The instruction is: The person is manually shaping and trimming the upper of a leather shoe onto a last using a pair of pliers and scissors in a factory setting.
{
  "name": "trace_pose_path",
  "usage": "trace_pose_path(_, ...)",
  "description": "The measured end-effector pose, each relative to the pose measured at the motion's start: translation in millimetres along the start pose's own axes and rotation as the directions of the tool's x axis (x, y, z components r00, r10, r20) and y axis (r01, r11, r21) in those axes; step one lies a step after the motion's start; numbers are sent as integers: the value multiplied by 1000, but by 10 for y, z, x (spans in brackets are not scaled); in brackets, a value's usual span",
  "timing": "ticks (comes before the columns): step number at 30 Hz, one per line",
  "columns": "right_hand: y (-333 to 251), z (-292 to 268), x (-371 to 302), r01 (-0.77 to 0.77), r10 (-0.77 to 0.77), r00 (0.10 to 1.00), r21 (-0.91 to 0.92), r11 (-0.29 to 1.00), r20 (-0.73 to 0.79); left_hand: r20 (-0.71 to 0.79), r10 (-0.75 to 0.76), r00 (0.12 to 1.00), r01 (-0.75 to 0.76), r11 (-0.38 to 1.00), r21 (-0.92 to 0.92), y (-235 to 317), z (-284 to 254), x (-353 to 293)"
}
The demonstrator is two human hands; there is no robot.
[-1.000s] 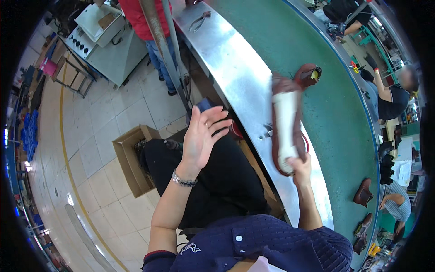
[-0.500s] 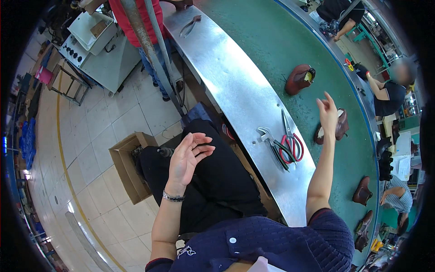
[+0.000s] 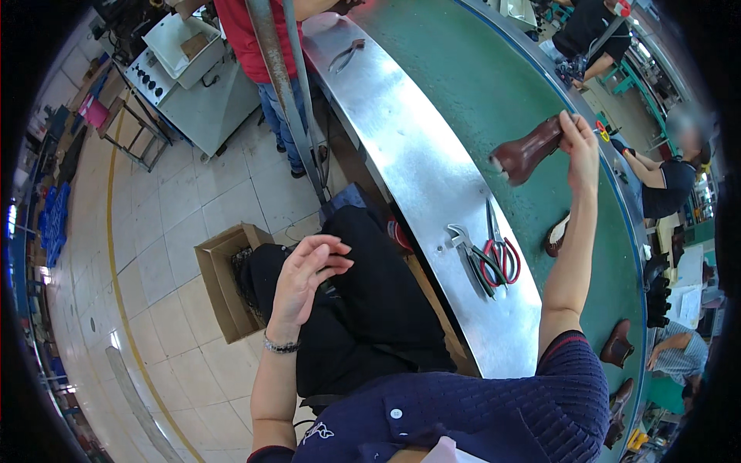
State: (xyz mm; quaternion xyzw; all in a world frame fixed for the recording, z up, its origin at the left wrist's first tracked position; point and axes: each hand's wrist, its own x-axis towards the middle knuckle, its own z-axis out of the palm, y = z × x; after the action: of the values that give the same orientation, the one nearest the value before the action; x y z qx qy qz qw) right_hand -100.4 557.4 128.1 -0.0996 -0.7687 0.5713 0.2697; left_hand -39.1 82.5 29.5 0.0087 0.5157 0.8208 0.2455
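Note:
My right hand (image 3: 580,147) is raised over the green belt and pinches one end of a brown leather shoe (image 3: 529,154), its far end blurred by motion. My left hand (image 3: 302,282) hovers over my lap, palm inward, fingers loosely bent and apart, with nothing in it. Between my arms, on the metal ledge, lie pincers with dark green handles (image 3: 472,262) and red-handled scissors (image 3: 502,262), their handles overlapping. Another shoe (image 3: 557,235) on the belt is partly hidden behind my right forearm.
More brown shoes (image 3: 617,344) stand farther along the green belt (image 3: 432,77). Another hand tool (image 3: 347,55) lies at the ledge's far end. A cardboard box (image 3: 224,289) is on the floor beside my legs. A metal post (image 3: 285,85) rises near a person in red (image 3: 243,38).
My right hand has taken the brown shoe off the belt and lifted it, moving farther away from me. My left hand has shifted slightly left and stays empty.

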Motion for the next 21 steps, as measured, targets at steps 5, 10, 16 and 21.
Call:
trace_pose_path(5, -954, 780, -781, -111, 58, 975, 239, 965, 216, 319, 180, 931, -344, 729, 592, 187, 445, 116)
trace_pose_path(10, -1137, 1584, -1222, -397, 36, 676, 323, 859, 736, 421, 302, 855, -511, 631, 584, 118, 421, -50)
trace_pose_path(16, -857, 2560, -1624, -345, -26, 517, 236, 909, 856, 164, 258, 952, -289, 936, 204, -331, -156, -522)
trace_pose_path(21, -659, 2562, -1722, -387, 44, 442, 146, 911, 896, 74, 278, 958, -288, 918, 272, -512, -324, -680)
